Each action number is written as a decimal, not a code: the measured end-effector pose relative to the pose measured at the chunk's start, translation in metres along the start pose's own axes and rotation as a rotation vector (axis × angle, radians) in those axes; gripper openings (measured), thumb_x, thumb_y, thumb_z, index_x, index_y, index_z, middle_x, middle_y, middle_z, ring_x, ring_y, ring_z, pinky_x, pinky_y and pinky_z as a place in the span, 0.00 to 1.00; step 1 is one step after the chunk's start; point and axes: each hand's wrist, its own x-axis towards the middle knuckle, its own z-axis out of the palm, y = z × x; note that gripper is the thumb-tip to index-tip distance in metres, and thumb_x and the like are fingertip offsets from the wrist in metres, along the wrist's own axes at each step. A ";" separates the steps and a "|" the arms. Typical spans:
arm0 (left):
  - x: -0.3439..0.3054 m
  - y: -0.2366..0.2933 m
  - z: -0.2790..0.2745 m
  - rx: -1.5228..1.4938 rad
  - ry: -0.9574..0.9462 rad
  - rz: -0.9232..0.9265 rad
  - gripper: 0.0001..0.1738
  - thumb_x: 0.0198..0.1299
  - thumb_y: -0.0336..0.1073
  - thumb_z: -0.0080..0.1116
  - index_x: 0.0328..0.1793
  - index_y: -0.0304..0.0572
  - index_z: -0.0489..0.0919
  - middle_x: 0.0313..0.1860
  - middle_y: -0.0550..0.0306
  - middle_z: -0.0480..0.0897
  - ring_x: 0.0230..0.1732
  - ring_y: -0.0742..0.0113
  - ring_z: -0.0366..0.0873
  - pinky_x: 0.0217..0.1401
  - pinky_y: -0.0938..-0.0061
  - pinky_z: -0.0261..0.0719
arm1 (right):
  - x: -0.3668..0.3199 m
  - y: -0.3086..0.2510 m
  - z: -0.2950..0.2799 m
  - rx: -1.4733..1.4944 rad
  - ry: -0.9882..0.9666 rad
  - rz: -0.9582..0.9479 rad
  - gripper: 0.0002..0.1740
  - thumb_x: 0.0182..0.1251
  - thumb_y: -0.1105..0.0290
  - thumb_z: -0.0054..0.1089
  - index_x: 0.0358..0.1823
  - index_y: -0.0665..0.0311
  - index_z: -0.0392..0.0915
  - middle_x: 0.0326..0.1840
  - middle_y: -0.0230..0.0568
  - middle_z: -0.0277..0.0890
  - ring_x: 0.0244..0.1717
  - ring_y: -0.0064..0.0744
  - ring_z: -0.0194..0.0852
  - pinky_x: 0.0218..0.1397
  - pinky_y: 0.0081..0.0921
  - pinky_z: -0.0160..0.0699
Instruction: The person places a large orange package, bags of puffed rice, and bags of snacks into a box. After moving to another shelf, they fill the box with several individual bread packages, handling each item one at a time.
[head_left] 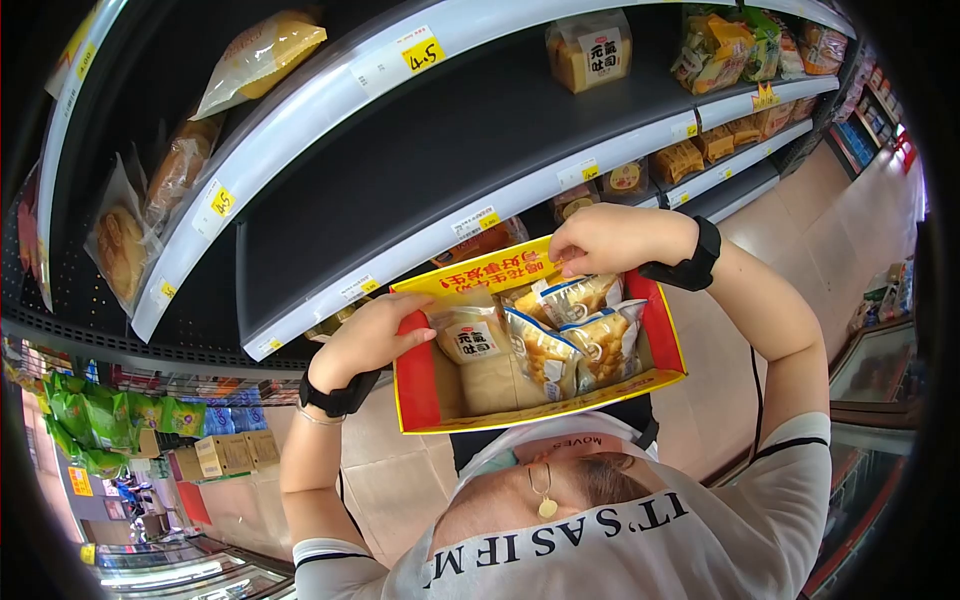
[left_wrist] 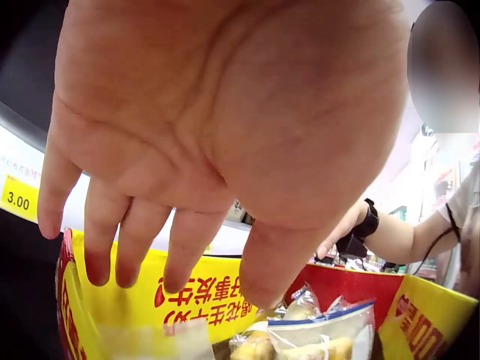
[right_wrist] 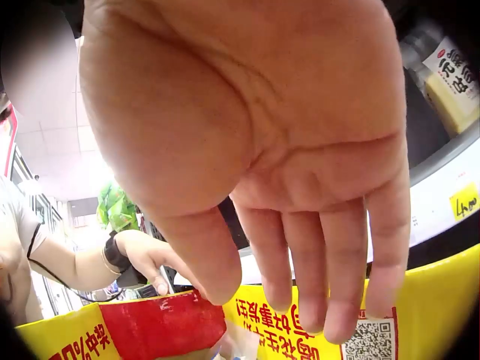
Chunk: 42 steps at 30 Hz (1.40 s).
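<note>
Sitting below the dark shelf [head_left: 420, 150], the yellow-and-red carton [head_left: 420, 388] of bread packets [head_left: 545, 352] lies between both hands. The left hand [head_left: 368, 338] rests on its red end wall with straight fingers. The right hand [head_left: 600, 238], wrist bent, hangs relaxed fingers over the far rim.

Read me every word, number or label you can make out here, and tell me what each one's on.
"元氣吐司": shelf bread bag and boxed bread bag.
"3.00": yellow price tag.
"IT'S AS IF M", cut off: shirt.
"MOVES": collar label.
Red characters on the box and the other shelf tags: too blurred or small to read.
</note>
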 end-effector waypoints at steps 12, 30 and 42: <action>0.017 -0.011 0.022 0.121 -0.209 -0.082 0.31 0.56 0.45 0.61 0.61 0.34 0.69 0.47 0.36 0.78 0.51 0.44 0.76 0.53 0.61 0.74 | -0.022 -0.007 0.002 -0.105 -0.229 0.125 0.19 0.56 0.65 0.61 0.47 0.68 0.77 0.41 0.53 0.79 0.43 0.49 0.78 0.45 0.36 0.74; 0.020 -0.005 0.016 0.224 -0.307 -0.093 0.29 0.56 0.44 0.60 0.61 0.38 0.71 0.51 0.42 0.78 0.52 0.48 0.76 0.55 0.62 0.73 | -0.034 -0.003 0.010 -0.075 -0.132 0.109 0.22 0.55 0.65 0.63 0.51 0.67 0.75 0.45 0.53 0.78 0.48 0.50 0.76 0.51 0.36 0.74; 0.015 -0.010 0.020 0.112 -0.278 -0.093 0.33 0.55 0.41 0.61 0.65 0.36 0.67 0.58 0.38 0.73 0.60 0.46 0.71 0.62 0.64 0.69 | 0.023 -0.015 0.019 -0.072 -0.080 -0.062 0.18 0.56 0.66 0.61 0.45 0.71 0.77 0.39 0.58 0.78 0.42 0.52 0.78 0.47 0.40 0.75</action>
